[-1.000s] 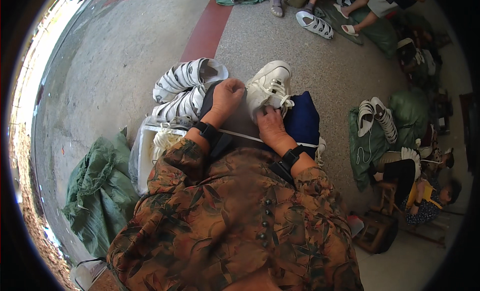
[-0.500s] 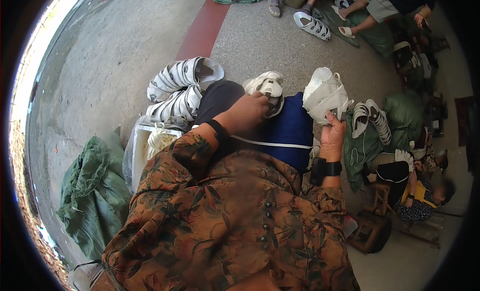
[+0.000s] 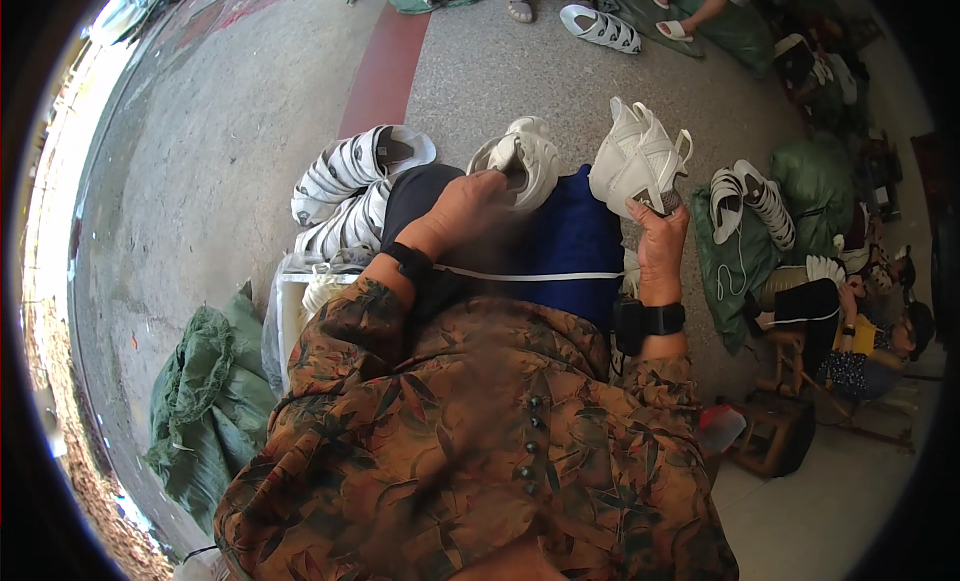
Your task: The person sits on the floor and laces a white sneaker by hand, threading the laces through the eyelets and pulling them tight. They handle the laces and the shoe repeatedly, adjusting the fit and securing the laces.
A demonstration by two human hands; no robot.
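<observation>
My left hand [image 3: 468, 203] pinches the edge of a cream-white shoe upper [image 3: 535, 161] above my lap, its dark opening turned toward me. Part of the fingers is hidden behind that rim. On the other side, my right hand [image 3: 660, 243] grips a bundle of white shoe uppers [image 3: 640, 156] by the lower end, with straps and loops sticking up at the top. How many pieces are in this bundle I cannot tell. Dark blue cloth [image 3: 575, 226] covers my lap below both hands, and a white cord [image 3: 530, 276] lies across it.
Rows of nested white uppers [image 3: 345, 176] stand left of my knee, beside a plastic-lined white box [image 3: 290, 306]. A green sack [image 3: 215, 401] lies farther left. More white shoes [image 3: 740, 206] rest on green sacking at right, near a seated person [image 3: 850, 341]. Others sit at the back.
The upper in my left hand has turned, so its opening now faces me. My right hand has tilted its bundle, raising the straps. The whole view has shifted slightly.
</observation>
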